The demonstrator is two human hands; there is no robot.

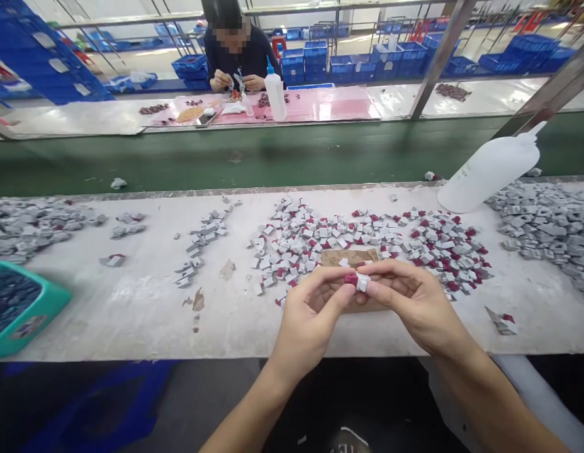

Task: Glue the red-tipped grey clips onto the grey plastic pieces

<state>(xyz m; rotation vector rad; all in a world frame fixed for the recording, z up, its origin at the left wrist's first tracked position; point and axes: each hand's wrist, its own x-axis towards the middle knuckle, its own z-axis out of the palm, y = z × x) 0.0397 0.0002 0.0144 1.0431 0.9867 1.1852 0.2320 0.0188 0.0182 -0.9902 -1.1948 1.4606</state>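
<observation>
Between my two hands is one small plastic piece (pixel 357 281), dark red on its left end and light grey on its right. My left hand (pixel 315 308) pinches the red end with thumb and fingertips. At the grey end, the thumb and fingers of my right hand (pixel 409 302) are closed on the same piece. Under and behind the hands lies a brown cardboard sheet (pixel 351 257), partly hidden. A heap of grey-and-red pieces (pixel 292 245) spreads behind and left of it, and a redder heap (pixel 443 251) lies to the right.
A white squeeze bottle (pixel 490 170) leans at the right, beside a heap of grey pieces (pixel 551 226). More grey pieces (pixel 32 223) and a teal basket (pixel 51 308) of dark parts are at the left. Across the green belt (pixel 202 157) a co-worker (pixel 235 50) handles small parts.
</observation>
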